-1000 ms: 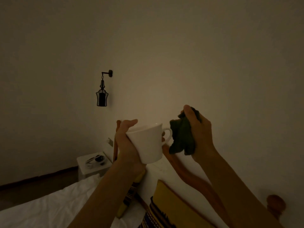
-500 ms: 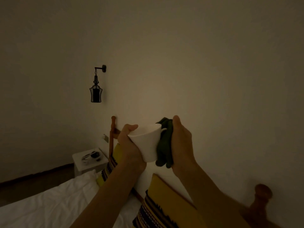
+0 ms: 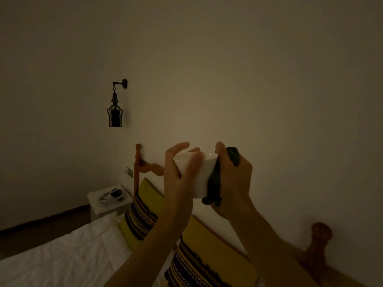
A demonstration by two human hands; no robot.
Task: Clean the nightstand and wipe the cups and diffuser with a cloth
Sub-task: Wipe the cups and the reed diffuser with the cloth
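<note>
Left hand (image 3: 176, 179): curled round the near side of a white cup (image 3: 199, 175), which was held up in front of the wall; fingers blurred. Right hand (image 3: 232, 183): closed on a dark green cloth (image 3: 215, 183), which was pressed against the cup's right side, thumb at the rim. Nightstand (image 3: 107, 206): white, seen well below and left of the left hand, with small dark items on top, too dim to name. Wall lantern (image 3: 115, 112): black, hung above and left of the hands. Pillows (image 3: 145, 212): yellow, patterned, set beneath the forearms against a wooden headboard (image 3: 317, 245). Bed sheet (image 3: 62, 259): white, lower left.
</note>
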